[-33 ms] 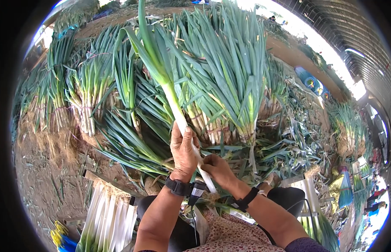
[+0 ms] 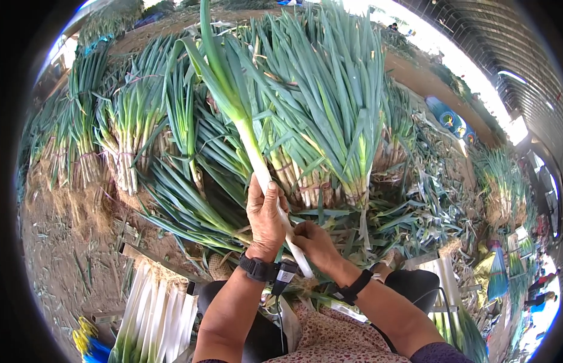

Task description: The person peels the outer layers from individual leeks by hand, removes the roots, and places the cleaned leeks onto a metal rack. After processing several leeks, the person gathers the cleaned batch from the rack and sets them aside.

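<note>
One long green onion [image 2: 251, 145] slants across the middle, its green leaves pointing away and its white root end near my lap. My left hand [image 2: 266, 221] is wrapped round the white stalk, thumb lying along it. Lower down, my right hand [image 2: 318, 245] is closed with its fingertips pinched at the side of the stalk near the root end. Exactly what those fingertips grip is partly hidden. Just beyond my hands stands a big bundle of untrimmed green onions [image 2: 345, 139].
Peeled white green onions [image 2: 157, 302] lie in a rack at my left, and more peeled stalks [image 2: 449, 284] sit at my right. Tied bundles with roots [image 2: 127, 142] stand at the far left. Stripped leaves [image 2: 423, 209] litter the ground to the right.
</note>
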Motion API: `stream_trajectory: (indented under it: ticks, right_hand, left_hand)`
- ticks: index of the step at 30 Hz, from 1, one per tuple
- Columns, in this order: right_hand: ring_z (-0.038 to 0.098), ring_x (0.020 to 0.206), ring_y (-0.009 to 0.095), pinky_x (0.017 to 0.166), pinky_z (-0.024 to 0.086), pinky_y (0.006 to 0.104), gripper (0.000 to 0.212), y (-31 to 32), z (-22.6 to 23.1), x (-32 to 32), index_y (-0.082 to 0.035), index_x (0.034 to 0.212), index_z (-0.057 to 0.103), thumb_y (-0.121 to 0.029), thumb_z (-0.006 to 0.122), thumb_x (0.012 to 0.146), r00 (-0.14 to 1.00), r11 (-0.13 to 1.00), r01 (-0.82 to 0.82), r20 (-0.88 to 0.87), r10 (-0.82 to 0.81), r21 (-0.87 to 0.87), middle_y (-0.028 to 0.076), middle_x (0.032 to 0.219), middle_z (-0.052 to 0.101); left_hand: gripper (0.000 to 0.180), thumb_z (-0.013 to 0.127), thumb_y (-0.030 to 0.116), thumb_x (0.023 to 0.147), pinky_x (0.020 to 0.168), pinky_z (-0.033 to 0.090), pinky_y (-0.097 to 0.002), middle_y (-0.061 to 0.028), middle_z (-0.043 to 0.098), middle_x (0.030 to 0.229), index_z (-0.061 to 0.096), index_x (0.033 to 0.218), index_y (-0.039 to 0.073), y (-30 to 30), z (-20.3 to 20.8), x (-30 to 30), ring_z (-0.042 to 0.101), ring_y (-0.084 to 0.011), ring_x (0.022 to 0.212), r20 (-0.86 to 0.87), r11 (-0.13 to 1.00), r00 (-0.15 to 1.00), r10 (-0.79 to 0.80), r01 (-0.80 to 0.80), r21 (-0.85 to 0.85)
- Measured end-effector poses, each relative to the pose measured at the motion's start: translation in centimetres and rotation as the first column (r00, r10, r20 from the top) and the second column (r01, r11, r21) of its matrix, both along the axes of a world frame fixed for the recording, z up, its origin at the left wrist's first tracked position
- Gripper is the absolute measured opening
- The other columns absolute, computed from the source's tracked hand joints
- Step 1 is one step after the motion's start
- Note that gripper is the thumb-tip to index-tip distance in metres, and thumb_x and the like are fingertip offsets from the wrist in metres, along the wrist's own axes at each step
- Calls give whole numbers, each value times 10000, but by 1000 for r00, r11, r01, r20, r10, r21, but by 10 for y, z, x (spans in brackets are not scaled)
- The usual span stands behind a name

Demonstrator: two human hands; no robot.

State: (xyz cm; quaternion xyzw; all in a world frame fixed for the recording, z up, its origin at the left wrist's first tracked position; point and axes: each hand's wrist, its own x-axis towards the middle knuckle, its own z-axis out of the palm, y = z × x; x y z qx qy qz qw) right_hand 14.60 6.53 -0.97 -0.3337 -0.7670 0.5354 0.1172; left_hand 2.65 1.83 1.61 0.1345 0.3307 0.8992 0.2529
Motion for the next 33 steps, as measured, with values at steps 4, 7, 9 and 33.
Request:
stream_trajectory:
  ticks: [4,7,9,33]
  right_hand:
    - [605,769,273,674,461,358,202,-7,-13,-6,4,865,619,-152,544,758,980,934,-35,197,-39,357,171,803,626]
    - [600,863,342,772,469,389,383,-21,-1,5,-7,1148,510,-114,574,785,989,822,13,-130,74,570,176,963,617]
    - [619,813,318,716,476,351,442,-33,25,7,26,1153,485,-111,592,747,988,909,-50,-111,105,413,195,927,621]
    - [603,673,335,593,443,360,168,1,-72,72,27,922,623,-47,548,792,955,865,-297,117,273,404,213,756,611]
  left_hand:
    - [313,516,108,882,499,418,-223,4,510,781,459,1189,87,-18,-7,-13,466,-81,591,10,999,1000,3,-2,-43]
    - [202,555,129,873,489,425,-246,1,495,748,449,1033,63,-15,-11,-8,481,-80,609,-249,886,954,168,-257,-385]
    - [190,600,155,858,491,413,-240,18,493,675,460,946,60,-5,-13,9,466,-76,549,48,990,999,1,6,-138]
    - [384,499,497,862,693,473,-353,-57,541,727,495,874,113,-613,-84,-32,529,-215,672,472,337,205,857,-917,-213]
